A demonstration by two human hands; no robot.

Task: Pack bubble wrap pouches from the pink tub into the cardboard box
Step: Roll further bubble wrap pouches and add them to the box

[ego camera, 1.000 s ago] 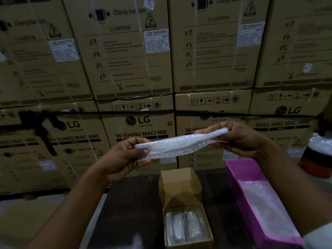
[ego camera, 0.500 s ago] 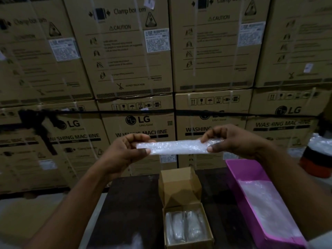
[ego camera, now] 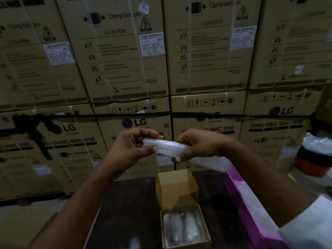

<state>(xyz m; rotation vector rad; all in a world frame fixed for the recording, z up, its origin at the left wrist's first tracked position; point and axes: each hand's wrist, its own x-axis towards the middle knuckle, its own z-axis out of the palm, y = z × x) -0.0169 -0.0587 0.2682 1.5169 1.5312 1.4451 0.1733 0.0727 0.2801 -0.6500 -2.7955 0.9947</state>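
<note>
Left hand (ego camera: pixel 131 148) and right hand (ego camera: pixel 199 146) pinching a bubble wrap pouch (ego camera: pixel 166 147), above open cardboard box (ego camera: pixel 185 229), pink tub (ego camera: pixel 251 218) beside

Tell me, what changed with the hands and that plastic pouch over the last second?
The left hand and right hand moved closer together, so the bubble wrap pouch they pinch, stretched out long a second ago, now looks bunched or folded shorter between them. Neither hand let go. The cardboard box, with pouches already inside, and the pink tub stayed where they were.

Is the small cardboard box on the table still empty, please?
No, the cardboard box already holds several rolled bubble wrap pouches side by side.
</note>
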